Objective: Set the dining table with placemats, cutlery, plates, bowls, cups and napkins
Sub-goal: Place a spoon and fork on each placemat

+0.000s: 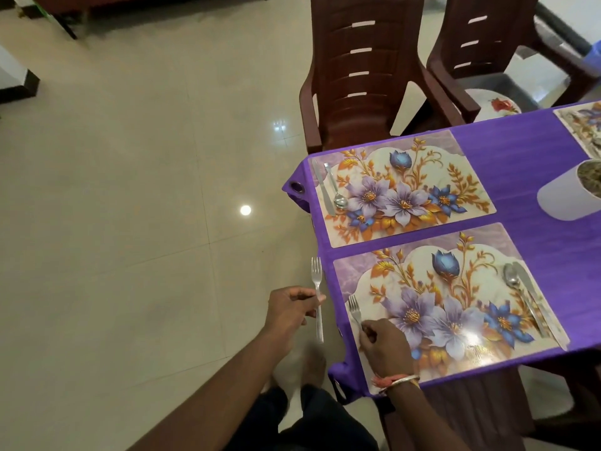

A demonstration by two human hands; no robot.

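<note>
Two floral placemats lie on the purple tablecloth (520, 164): a near placemat (448, 307) and a far placemat (403, 187). My right hand (383, 346) grips a fork (355, 311) whose tines rest on the near mat's left end. My left hand (286, 310) holds a second fork (317, 297) upright in the air, just off the table's left edge. A spoon and knife (523, 294) lie on the near mat's right end. Another knife and spoon (330, 190) lie on the far mat's left end.
A third placemat (582, 125) shows at the far right. A white pot (572, 190) stands in the table's middle. Two brown plastic chairs (364, 70) stand beyond the table; the right one carries a floral plate (494, 107). Tiled floor lies to the left.
</note>
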